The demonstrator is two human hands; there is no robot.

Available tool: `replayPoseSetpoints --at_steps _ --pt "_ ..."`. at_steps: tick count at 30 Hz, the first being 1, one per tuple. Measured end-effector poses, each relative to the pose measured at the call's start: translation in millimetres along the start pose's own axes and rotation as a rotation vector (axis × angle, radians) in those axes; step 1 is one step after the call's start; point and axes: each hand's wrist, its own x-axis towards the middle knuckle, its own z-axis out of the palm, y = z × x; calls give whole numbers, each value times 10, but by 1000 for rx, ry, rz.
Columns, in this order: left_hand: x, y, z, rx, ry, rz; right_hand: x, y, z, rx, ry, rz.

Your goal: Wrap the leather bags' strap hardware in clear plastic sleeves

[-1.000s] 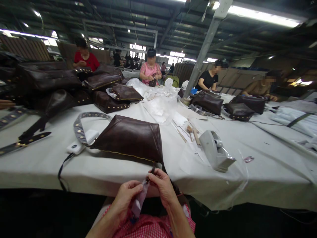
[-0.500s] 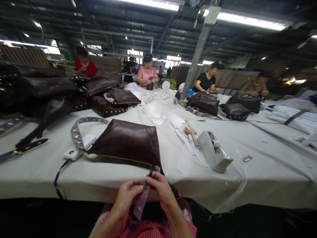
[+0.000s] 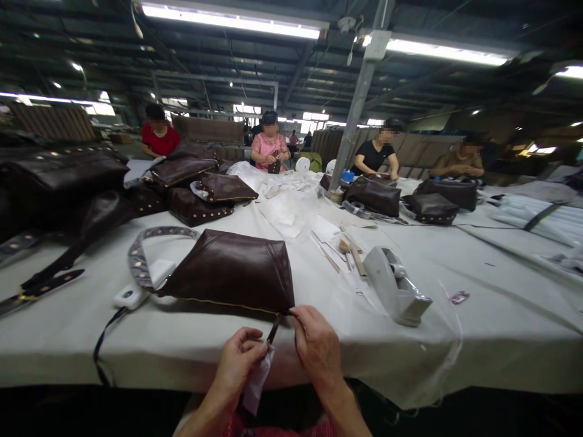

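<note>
A dark brown leather bag lies on the table in front of me, its gold zipper along the near edge. A narrow leather strap hangs from the zipper's right end, with clear plastic film around its lower part. My left hand is closed, pinching the strap where the film begins. My right hand pinches the bag's near right corner between thumb and fingers. The bag's studded handle, wrapped in plastic, loops out on the left.
A white device with a black cord lies by the handle. Right of the bag stands a tape dispenser, with a brush and tools beside it. Bags pile up at left. Co-workers sit across the table, near a metal post.
My right hand has left the strap and moved up and right to the bag's corner. My left hand still holds the strap and film. The camera view has tilted slightly upward.
</note>
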Motion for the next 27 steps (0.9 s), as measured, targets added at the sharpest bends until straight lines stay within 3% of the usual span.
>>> replayPoseSetpoints --at_steps 3,7,15,24,27 --pt "37 39 1 10 7 24 126 105 21 -78 1 -94" --pt "75 51 7 20 8 45 141 254 151 45 -100 -185" --pt "215 102 156 57 25 112 71 370 207 124 -50 -274" --pt "353 155 367 357 177 461 27 360 168 181 -91 -263" --pt "351 131 403 394 224 505 22 337 149 192 -91 -265"
